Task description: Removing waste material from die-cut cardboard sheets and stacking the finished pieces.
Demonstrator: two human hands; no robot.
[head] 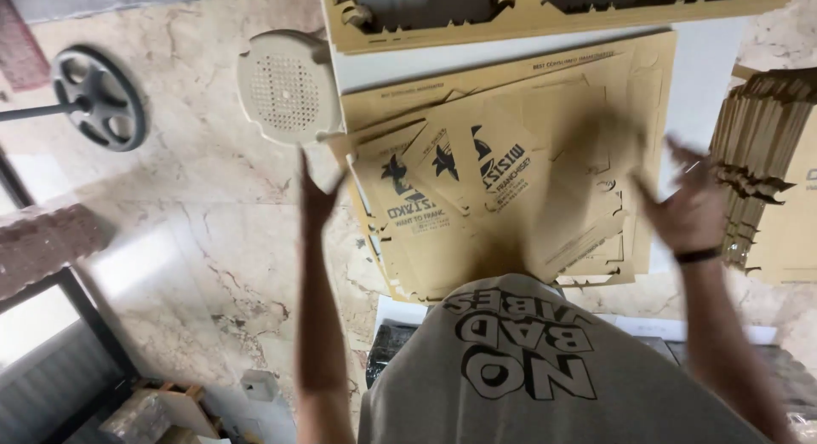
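Observation:
A pile of flat brown cardboard box blanks [477, 180] with black print lies on a white table [706, 78] in front of me. My left hand [317, 195] is raised at the pile's left edge, fingers up, holding nothing. My right hand [689, 207], with a black band on its wrist, is lifted at the pile's right side with the fingers spread and nothing in them. Between my hands a cardboard blank [587, 180] is blurred by motion above the pile; neither hand touches it.
A round beige plastic stool [285, 86] stands left of the table on the marble floor [187, 240]. More die-cut cardboard [545, 14] lies at the far edge. A stack of cardboard sheets [766, 171] stands at the right. A weight plate on a bar [98, 97] lies far left.

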